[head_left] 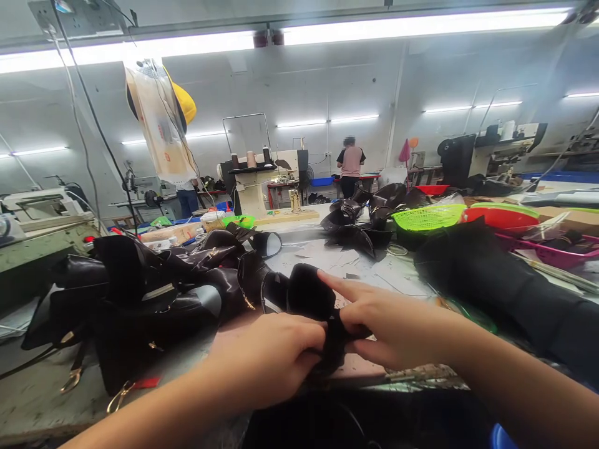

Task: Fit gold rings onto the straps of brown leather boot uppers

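Note:
A black boot upper [311, 290], with a soft matt face turned toward me, stands between my hands at the near edge of the bench. My left hand [276, 355] is closed on its lower left side, fingers curled and thumb pressed in. On the other side, my right hand [397, 324] grips the piece with bent fingers, while its index finger stretches along the upper right edge. What lies under the fingertips is hidden. Just left lies a heap of dark shiny boot uppers [229, 284] with gold zip pulls [248, 302].
More dark uppers [355, 231] lie farther back beside a green basket [428, 217] and a red basket [503, 217]. Black material [505, 280] spreads along the right. A sewing machine [262, 181] stands beyond the bench. A person [350, 163] is in the background.

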A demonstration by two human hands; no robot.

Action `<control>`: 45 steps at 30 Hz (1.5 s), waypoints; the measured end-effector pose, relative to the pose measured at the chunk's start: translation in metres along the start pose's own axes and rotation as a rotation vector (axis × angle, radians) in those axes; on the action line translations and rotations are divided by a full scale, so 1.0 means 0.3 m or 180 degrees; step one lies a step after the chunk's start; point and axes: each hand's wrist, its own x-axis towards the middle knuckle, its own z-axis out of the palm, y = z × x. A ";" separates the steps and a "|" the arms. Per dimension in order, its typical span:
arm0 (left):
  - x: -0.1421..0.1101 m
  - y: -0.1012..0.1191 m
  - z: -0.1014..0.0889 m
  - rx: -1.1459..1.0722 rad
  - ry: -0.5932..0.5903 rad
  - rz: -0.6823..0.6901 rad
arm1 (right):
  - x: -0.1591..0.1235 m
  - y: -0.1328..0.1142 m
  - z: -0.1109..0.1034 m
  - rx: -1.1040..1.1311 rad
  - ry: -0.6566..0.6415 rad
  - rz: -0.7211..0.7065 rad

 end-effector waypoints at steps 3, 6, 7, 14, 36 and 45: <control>0.017 -0.005 0.010 0.0119 0.0156 -0.0388 | 0.000 -0.006 0.018 -0.0448 0.0548 -0.0159; 0.033 -0.011 0.006 0.0261 0.0401 -0.0843 | -0.002 -0.026 0.043 -0.0840 0.1126 -0.0503; 0.036 -0.011 0.003 0.0292 0.0453 -0.0920 | -0.002 -0.034 0.050 -0.0859 0.1171 -0.0635; 0.021 -0.006 0.010 -0.0002 0.0555 -0.0301 | 0.024 -0.056 0.041 -0.0377 0.0624 -0.0297; 0.003 -0.030 -0.070 0.0001 0.0495 -0.0642 | 0.053 -0.038 0.079 -0.0164 0.1283 -0.0304; 0.013 -0.029 -0.048 -0.0250 0.0759 -0.0790 | 0.063 -0.025 0.089 -0.0223 0.1471 -0.0288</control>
